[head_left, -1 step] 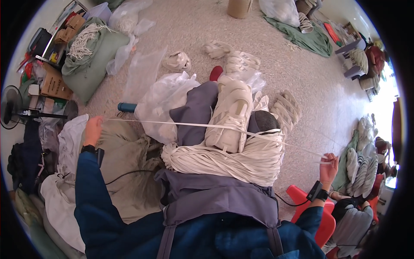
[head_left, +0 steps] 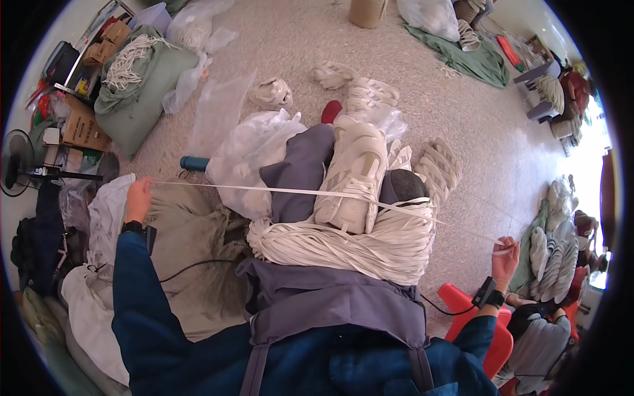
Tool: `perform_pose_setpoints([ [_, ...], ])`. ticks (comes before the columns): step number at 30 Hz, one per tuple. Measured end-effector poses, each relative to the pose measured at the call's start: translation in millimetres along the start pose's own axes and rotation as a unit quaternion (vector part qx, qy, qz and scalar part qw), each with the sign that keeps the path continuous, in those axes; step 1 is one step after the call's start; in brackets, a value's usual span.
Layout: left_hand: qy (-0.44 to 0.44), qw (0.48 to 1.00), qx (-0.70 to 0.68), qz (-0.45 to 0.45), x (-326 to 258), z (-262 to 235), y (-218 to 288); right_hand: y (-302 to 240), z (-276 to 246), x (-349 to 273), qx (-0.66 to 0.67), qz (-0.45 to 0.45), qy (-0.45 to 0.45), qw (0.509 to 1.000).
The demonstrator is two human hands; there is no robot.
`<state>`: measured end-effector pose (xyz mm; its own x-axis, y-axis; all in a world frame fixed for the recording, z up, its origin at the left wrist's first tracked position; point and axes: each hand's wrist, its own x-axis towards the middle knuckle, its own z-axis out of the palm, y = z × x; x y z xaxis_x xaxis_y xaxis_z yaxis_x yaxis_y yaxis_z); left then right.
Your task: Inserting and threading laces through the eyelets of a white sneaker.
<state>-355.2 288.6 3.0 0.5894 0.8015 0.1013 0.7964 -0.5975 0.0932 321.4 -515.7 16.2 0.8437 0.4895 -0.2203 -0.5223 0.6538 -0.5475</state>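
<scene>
A thin white shoelace (head_left: 290, 191) runs taut from side to side across my lap. My left hand (head_left: 138, 200) pinches its left end, well out to the left. The other end is between the closed fingers of my right hand (head_left: 505, 261), far to the right. Under the lace lies a cream shoe upper (head_left: 353, 165), toe pointing toward me, with lacing partly visible down its front. A thick bundle of white laces (head_left: 350, 254) rests across my lap on the grey apron (head_left: 343, 303), touching the shoe's near end.
Beyond my lap, several cream shoe uppers (head_left: 371, 94) lie on the speckled floor. A clear plastic bag (head_left: 247, 155) and a teal cylinder (head_left: 194, 164) are at the left. A green sack (head_left: 142, 99) stands farther back. By my right arm is a red stool (head_left: 465, 300); a seated person (head_left: 541, 336) is beyond.
My left hand has shifted slightly left. My right hand has moved very little, and the lace stays stretched between them.
</scene>
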Motion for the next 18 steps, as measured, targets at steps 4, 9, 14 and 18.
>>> perform_pose_setpoints([
  [4, 0.050, 0.995, 0.062, -0.052, 2, -15, -20, -56, -45, 2, 0.009, -0.032, 0.106, 0.994],
  [9, 0.027, 0.995, -0.081, -0.058, 14, 16, 45, -96, -54, 18, -0.055, -0.016, 0.126, 0.990],
  [14, -0.257, 0.778, -0.549, -0.163, -31, -5, 259, 107, 125, 24, -0.365, 0.043, 0.000, 0.930],
  [18, -0.362, 0.690, -0.616, -0.112, -44, -1, 367, 212, 216, 3, -0.477, 0.285, -0.180, 0.812],
])
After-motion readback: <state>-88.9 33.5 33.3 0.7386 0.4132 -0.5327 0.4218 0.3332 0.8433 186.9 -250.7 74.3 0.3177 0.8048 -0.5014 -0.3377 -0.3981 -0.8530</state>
